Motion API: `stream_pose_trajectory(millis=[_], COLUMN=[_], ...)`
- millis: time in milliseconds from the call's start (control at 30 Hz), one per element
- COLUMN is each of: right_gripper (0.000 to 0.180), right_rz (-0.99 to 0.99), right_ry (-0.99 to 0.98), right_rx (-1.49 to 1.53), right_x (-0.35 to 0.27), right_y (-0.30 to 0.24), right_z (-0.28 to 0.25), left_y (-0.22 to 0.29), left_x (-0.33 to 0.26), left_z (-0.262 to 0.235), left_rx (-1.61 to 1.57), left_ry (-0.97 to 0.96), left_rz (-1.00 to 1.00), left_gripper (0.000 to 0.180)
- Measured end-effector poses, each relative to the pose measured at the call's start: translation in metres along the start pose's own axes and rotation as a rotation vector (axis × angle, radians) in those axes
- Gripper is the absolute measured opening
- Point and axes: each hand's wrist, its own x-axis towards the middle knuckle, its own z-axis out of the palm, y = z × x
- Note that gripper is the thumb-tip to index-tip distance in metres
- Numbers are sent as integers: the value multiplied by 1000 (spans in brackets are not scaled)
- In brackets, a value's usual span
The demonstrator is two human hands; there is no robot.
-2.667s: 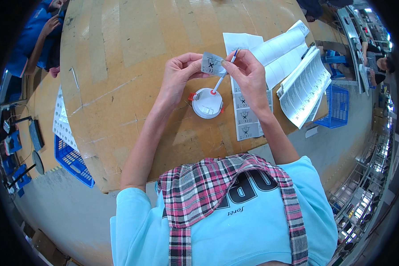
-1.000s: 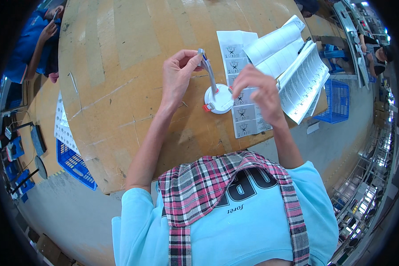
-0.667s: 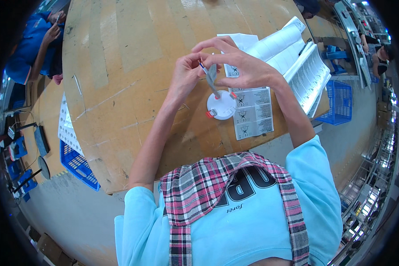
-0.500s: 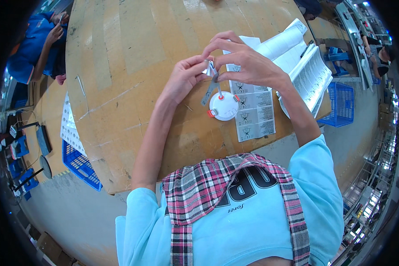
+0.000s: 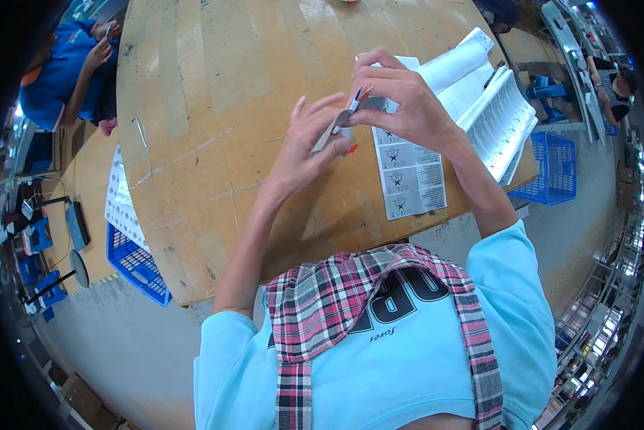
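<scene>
My right hand [image 5: 404, 93] is closed, thumb and fingers pinching a white cable [image 5: 355, 100] whose blue and reddish-brown wire ends stick up. A grey strip [image 5: 324, 140] runs from that pinch down toward my left hand [image 5: 308, 147]. The left fingers are smeared by motion, so their grip is unclear. Beneath the hands, a small part of a round white lamp fitting with an orange-red clip [image 5: 353, 149] shows; the left hand hides most of it. A sheet of printed labels [image 5: 414, 183] lies just right of the hands on the brown-covered table [image 5: 200, 143].
Stacked, curling printed sheets [image 5: 472, 79] with a dark pen on them lie at the right. A bent metal rod [image 5: 142, 140] rests at the left. Blue baskets [image 5: 132, 265] stand beyond both table sides. Another person in blue [image 5: 71, 72] is at the far left.
My left hand has moved down and right, over the lamp fitting, which showed whole before. The grey strip has swung up. My right hand stays near the same place, wire ends now showing.
</scene>
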Motion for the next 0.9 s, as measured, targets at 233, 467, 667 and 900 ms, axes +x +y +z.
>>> stream_pose_trajectory(millis=[233, 467, 667, 900], right_gripper=[24, 37, 39, 36], right_rz=[487, 626, 370, 306], right_ry=[-116, -283, 23, 77], right_rx=[109, 237, 428, 533], right_x=[-4, -20, -21, -22], right_y=[-13, -21, -39, -29], right_z=[12, 7, 7, 11], left_y=[-19, -20, -10, 18], left_x=[-12, -20, -22, -20], left_z=[21, 13, -6, -16], left_rx=[146, 14, -563, -1270], left_ry=[277, 252, 370, 78], left_rz=[-249, -505, -430, -333], left_gripper=[14, 29, 49, 68])
